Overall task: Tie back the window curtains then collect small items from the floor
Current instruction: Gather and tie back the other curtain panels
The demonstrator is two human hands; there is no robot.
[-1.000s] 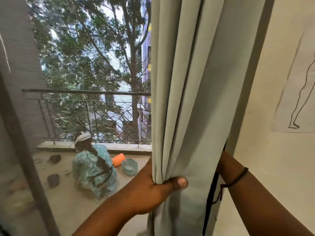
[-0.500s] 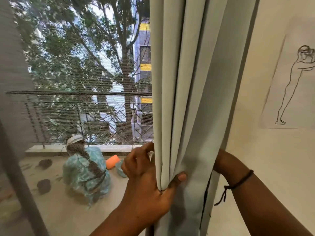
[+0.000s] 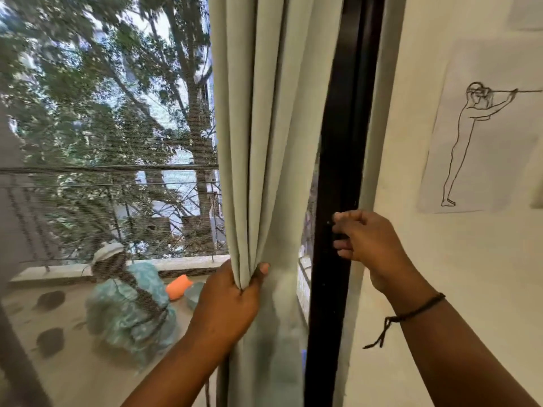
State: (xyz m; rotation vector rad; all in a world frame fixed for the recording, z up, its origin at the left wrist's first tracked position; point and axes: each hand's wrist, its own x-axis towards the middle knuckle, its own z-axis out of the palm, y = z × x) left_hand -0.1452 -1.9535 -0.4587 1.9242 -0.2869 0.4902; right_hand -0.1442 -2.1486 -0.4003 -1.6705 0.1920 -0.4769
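A pale green curtain [image 3: 273, 142] hangs bunched in folds in front of the window. My left hand [image 3: 232, 295] grips the gathered folds at waist height, thumb pressed on the front. My right hand [image 3: 367, 245] is out from behind the curtain, at the black window frame [image 3: 343, 113] to the right. Its fingers curl around something small and dark against the frame; I cannot make out what it is. A black thread bracelet [image 3: 411, 309] sits on that wrist.
A cream wall with a taped line drawing [image 3: 484, 136] is at the right. Through the mesh screen I see a balcony railing [image 3: 108, 168], a person crouching in teal cloth [image 3: 129, 306], an orange object [image 3: 177, 286] and trees beyond.
My right hand has come out from behind the curtain and risen to the black frame. My left hand keeps its grip on the folds, and the view has shifted up and right.
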